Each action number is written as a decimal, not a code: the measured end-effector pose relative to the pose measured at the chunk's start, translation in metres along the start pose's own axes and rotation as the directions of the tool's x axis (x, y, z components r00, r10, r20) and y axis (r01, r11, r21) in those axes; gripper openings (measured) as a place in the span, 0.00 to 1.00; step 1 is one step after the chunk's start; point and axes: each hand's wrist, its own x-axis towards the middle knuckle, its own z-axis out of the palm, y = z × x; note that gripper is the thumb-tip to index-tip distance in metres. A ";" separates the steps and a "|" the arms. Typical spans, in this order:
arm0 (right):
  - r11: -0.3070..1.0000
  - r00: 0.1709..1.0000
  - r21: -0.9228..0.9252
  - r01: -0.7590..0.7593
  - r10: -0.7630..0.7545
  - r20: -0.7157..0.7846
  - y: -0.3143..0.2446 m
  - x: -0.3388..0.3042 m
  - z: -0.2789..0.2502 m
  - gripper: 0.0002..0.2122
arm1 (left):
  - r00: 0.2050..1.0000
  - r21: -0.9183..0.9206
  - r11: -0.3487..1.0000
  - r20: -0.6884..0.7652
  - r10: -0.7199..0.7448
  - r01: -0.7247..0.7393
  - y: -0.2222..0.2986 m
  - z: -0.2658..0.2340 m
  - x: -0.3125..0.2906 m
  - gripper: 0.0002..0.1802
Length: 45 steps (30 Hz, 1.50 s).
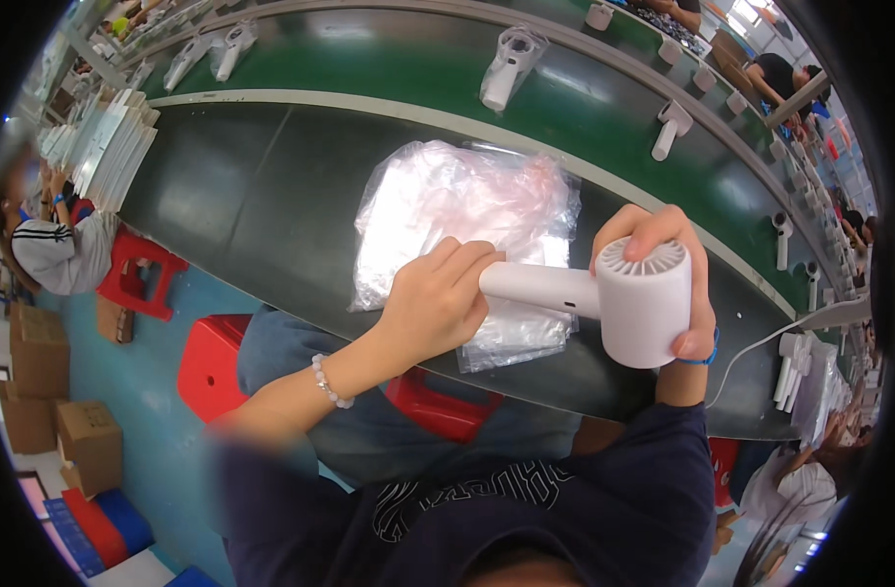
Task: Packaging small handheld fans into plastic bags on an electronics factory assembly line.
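A white handheld fan [645, 313] with a drum-shaped head, a slotted end cap and a straight handle is held sideways above the bench. My left hand [436, 298] closes round the free end of the handle, knuckles up. The head is gripped by my right hand [671, 256], its fingers over the slotted cap and thumb low on the side. A small dark slot shows on the handle near the head. Beneath the handle lies a pile of clear plastic bags [408, 210], its near edge partly covered by my left hand.
Beyond the dark bench [208, 186] runs a green conveyor belt [389, 68] carrying white devices, including a bagged one [507, 73]. A stack of white sheets [110, 142] stands at the far left, by a seated person [61, 245]. A white cable [746, 352] trails at right; red stools [211, 367] stand below.
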 end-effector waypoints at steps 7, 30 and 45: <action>0.997 0.999 -0.080 -0.014 0.018 0.046 -0.010 -0.003 0.010 0.34 | 0.990 -0.144 0.985 0.117 -0.084 0.100 0.013 -0.014 0.005 0.28; 0.726 0.946 -0.608 -0.321 0.280 -0.164 -0.016 0.007 0.040 0.26 | 0.955 -0.650 0.700 0.185 -0.232 0.296 0.015 -0.021 0.007 0.28; 0.740 0.961 -0.612 -0.277 0.215 -0.175 -0.013 0.003 0.050 0.31 | 0.972 -0.879 0.416 0.190 -0.141 0.233 0.019 -0.027 0.007 0.42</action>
